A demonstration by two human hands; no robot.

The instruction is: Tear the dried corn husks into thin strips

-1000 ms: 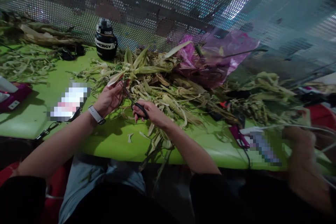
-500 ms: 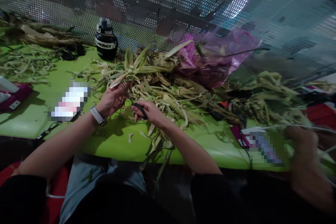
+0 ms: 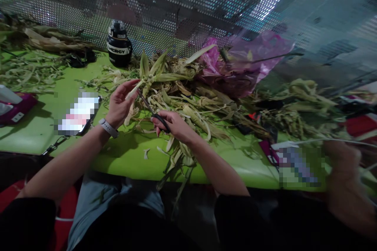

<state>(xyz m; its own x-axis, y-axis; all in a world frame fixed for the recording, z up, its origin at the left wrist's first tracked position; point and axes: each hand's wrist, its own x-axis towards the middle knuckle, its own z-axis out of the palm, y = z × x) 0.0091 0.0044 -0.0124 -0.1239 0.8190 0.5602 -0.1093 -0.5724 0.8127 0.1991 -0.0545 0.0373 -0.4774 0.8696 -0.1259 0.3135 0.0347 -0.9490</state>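
My left hand (image 3: 121, 100), with a pale watch on the wrist, is closed on the stem end of a pale green plant piece (image 3: 151, 75). Its long pointed leaves fan outward and look like corn husk. In my right hand (image 3: 173, 124) is a pair of scissors (image 3: 161, 120), its black handles around my fingers. The metal blades point up and left, their tips by the stem near my left fingertips. Whether they touch the stem, I cannot tell. Beneath and behind both hands lies a heap of dry, husk-like leaves (image 3: 194, 113).
The green tabletop (image 3: 126, 157) carries a black bottle (image 3: 119, 49), a pink plastic bag (image 3: 244, 70) and a chained phone (image 3: 77, 115). A purple tissue pack (image 3: 17, 110) is leftmost. On the right are another phone (image 3: 299, 166) and another person's blurred arm (image 3: 343, 172). A perforated metal screen (image 3: 176, 8) stands behind.
My left hand has shifted slightly up and left, its fingers now higher on the stem. The scissors and my right hand have moved a little right and down.
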